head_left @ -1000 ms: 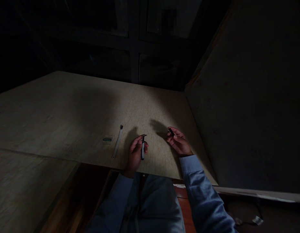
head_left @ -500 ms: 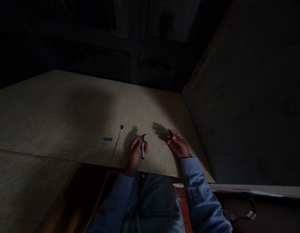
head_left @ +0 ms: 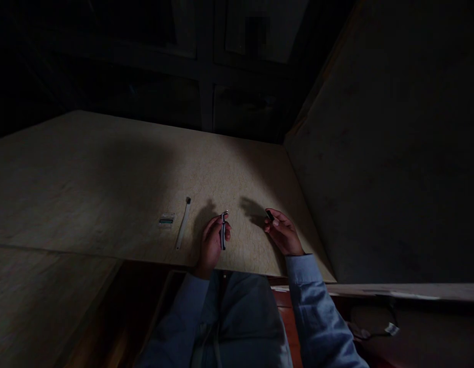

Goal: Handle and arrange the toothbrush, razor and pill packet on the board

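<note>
Items in your hands: 2.

Item 1: tool (head_left: 223,235), slim, pale and dark along the handle, with a small shiny head. Place: your left hand (head_left: 210,240), over the near part of the table (head_left: 229,168). The fingers are closed round the handle; the head points to the far side and clears the fingertips, leaning slightly right. Exact make: cannot tell.

Item 2: dark piece (head_left: 269,214), short and narrow. Place: your right hand (head_left: 285,232), to the right of the tool. Thumb and fingers pinch it; its far end shows past the thumb. What it is: too small and dim to tell.

Relation of items 1 and 2: apart, with bare tabletop between; not joined, not touching. Both your hands are occupied, so neither seems free to lift anything else, in my judgement.

Items on the table: 2.

Item 3: rod (head_left: 183,225), thin and pale, dark tip at the far end. Place: left of your left hand, lying flat, not held.

Item 4: clear case (head_left: 166,216), with a dark green strip in or on it. Place: left of the rod, just beside it, not touched.

Light: dim; 2 hand shadows, each to the left of its hand.
</note>
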A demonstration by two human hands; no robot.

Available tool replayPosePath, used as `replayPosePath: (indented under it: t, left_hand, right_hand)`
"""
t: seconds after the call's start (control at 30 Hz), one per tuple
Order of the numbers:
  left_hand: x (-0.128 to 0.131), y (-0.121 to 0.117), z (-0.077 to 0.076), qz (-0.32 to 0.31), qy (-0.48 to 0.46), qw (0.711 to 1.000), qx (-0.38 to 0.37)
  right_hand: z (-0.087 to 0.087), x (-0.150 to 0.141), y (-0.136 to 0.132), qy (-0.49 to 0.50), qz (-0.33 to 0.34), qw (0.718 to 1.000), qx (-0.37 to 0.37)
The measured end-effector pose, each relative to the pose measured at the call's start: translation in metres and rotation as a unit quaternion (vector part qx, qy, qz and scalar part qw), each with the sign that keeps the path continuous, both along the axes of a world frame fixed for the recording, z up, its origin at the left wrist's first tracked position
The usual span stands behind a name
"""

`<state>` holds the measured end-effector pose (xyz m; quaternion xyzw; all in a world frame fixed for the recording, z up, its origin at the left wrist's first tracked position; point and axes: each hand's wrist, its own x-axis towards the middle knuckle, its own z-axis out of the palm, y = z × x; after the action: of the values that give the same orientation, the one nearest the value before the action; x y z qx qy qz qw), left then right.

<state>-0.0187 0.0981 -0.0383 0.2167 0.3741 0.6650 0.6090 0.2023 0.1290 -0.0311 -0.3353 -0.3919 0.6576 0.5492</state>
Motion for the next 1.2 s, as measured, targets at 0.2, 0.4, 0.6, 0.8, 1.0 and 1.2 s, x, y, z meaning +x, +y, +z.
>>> replayPosePath:
  t: [0.2, 0.4, 0.6, 0.8, 1.0, 1.2]
  left_hand:
    - [-0.001, 0.0, -0.003, -0.001, 0.013, 1.0, 0.003]
    - [0.001, 0.0, 0.0, 0.002, 0.019, 1.0, 0.0]
    - [0.002, -0.002, 0.002, -0.009, 0.053, 0.998, -0.018]
    - [0.001, -0.003, -0.003, -0.021, 0.084, 0.996, -0.019]
    - [0.003, -0.004, 0.0, -0.016, 0.083, 0.996, -0.022]
    - [0.004, -0.004, 0.004, 0.001, 0.082, 0.996, -0.028]
  right_hand:
    - [0.002, 0.005, -0.01, -0.01, -0.018, 1.0, -0.013]
    - [-0.002, 0.013, -0.021, -0.021, -0.034, 0.999, -0.015]
    - [-0.001, 0.018, -0.024, -0.016, -0.065, 0.998, -0.014]
    - [0.001, 0.019, -0.023, -0.002, -0.063, 0.998, -0.019]
    - [0.0, 0.02, -0.022, 0.009, -0.062, 0.998, -0.024]
    - [0.001, 0.02, -0.021, 0.019, -0.063, 0.997, -0.028]
